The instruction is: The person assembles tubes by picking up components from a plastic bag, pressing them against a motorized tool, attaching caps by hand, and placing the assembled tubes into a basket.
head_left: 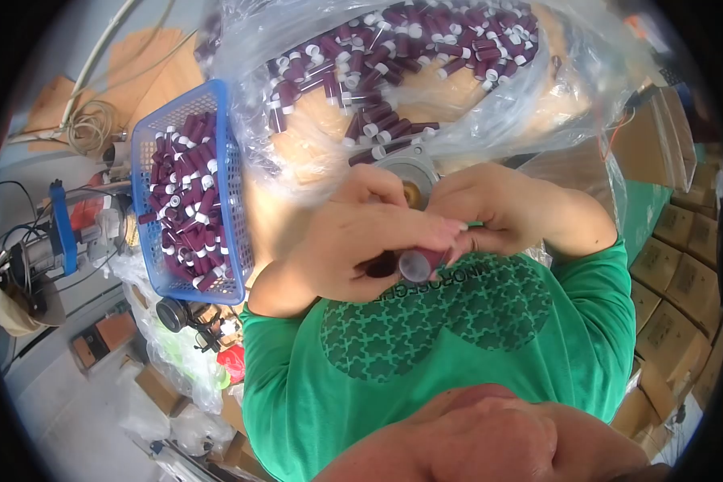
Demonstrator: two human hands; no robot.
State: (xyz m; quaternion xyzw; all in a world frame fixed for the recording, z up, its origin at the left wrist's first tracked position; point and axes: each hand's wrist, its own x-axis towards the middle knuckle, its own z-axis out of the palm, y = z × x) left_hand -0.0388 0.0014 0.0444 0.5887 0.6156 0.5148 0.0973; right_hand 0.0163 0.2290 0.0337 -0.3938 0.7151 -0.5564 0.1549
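Note:
My left hand [349, 241] is closed around a small purple tube [435, 259], held in front of my chest. The tube's pale, hollow-looking round end [415, 266] faces me. A dark round shape [381, 264] shows beside it under my left fingers; I cannot tell if it is a second tube. My right hand [486, 205] meets the left at the tube, its thumb and fingers pinched together. A thin green strip [475, 223] shows at the right fingertips. Just beyond my hands is a round metal fixture [406, 166] with a brass-coloured centre [412, 194], partly covered by them.
Many purple tubes with white ends [377, 60] lie on clear plastic sheeting [498, 120] at the far side. A blue basket [231, 201] on the left is full of similar tubes. Cardboard boxes [671, 321] are stacked at the right. Cables and equipment [56, 233] stand at far left.

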